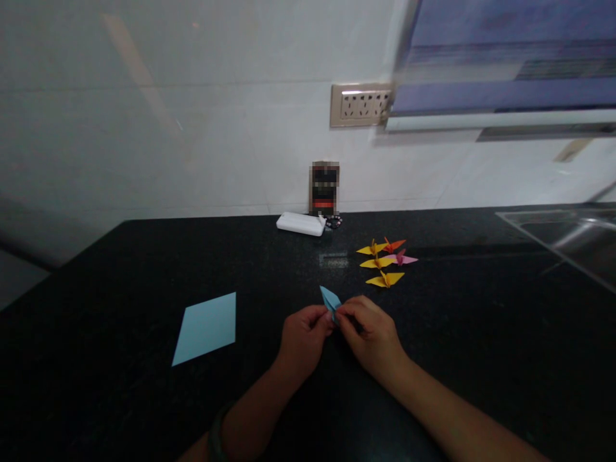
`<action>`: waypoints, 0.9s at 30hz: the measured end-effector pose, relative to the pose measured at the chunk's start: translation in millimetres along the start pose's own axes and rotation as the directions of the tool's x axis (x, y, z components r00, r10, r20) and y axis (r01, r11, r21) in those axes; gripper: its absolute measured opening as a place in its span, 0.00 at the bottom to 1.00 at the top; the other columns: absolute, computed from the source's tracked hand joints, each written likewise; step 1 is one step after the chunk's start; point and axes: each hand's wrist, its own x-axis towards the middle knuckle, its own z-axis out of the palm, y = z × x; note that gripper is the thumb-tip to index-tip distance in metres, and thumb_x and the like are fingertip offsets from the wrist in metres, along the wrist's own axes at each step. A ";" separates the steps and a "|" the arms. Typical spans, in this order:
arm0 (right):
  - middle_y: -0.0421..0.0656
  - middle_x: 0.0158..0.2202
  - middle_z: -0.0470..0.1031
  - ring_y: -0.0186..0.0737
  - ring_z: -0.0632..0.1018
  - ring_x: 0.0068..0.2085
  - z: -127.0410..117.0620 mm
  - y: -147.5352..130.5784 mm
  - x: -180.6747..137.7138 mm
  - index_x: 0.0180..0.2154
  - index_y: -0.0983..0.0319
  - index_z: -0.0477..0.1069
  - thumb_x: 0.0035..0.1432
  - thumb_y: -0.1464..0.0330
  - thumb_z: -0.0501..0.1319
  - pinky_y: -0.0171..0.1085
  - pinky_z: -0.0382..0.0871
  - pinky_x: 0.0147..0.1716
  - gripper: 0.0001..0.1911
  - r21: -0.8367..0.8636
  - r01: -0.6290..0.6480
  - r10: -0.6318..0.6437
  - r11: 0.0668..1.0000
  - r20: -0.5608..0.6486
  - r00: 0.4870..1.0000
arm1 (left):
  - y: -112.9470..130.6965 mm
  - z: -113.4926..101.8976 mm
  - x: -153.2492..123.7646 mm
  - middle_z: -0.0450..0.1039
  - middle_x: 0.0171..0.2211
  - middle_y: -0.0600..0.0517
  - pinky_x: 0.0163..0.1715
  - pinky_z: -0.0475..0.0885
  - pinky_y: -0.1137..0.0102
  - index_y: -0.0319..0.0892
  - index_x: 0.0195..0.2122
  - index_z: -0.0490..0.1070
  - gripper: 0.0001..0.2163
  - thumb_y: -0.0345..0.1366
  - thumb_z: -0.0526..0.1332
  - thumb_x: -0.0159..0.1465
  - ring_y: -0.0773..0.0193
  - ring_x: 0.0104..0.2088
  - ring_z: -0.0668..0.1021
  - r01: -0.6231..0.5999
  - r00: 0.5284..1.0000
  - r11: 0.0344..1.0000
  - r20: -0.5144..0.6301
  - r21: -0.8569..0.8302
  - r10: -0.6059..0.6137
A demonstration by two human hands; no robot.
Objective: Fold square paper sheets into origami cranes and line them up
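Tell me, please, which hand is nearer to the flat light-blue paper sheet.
Left: the left hand is right of that sheet, apart from it; the right hand sits farther right, beyond the left hand.

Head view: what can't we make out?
All in the head view:
Blue folded paper: lower part hidden by the grip of the left hand and right hand.
Dark upright item behind the white bar: pixelated, details lost.
Metal sink: rest cut off by the right edge.
Purple hanging: blurred, cut off by the top and right edges.
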 end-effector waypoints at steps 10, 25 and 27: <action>0.46 0.29 0.70 0.36 0.72 0.32 3.8 1.0 -1.8 0.32 0.65 0.72 0.52 0.74 0.56 0.34 0.69 0.30 0.06 0.014 -0.012 0.012 1.000 0.001 1.000 | 2.6 0.4 -2.1 0.74 0.26 0.52 0.31 0.71 0.72 0.38 0.31 0.74 0.09 0.34 0.56 0.55 0.66 0.29 0.75 0.012 1.000 1.000 0.009 -0.015 -0.012; 0.44 0.30 0.71 0.36 0.73 0.33 1.2 2.5 0.1 0.32 0.62 0.72 0.52 0.75 0.55 0.35 0.69 0.32 0.08 0.044 -0.049 0.048 0.998 0.015 0.999 | 2.2 -4.6 -2.4 0.76 0.29 0.52 0.33 0.69 0.70 0.41 0.33 0.75 0.09 0.35 0.57 0.55 0.63 0.31 0.76 -0.101 0.995 0.983 0.003 0.155 0.102; 0.44 0.30 0.71 0.36 0.73 0.32 1.3 3.4 -0.2 0.32 0.62 0.71 0.52 0.75 0.56 0.34 0.68 0.31 0.07 0.062 -0.068 0.067 0.996 0.015 0.998 | 3.3 -4.9 -2.4 0.76 0.29 0.53 0.33 0.69 0.70 0.42 0.32 0.74 0.08 0.35 0.57 0.55 0.63 0.31 0.76 -0.108 0.994 0.978 0.000 0.180 0.110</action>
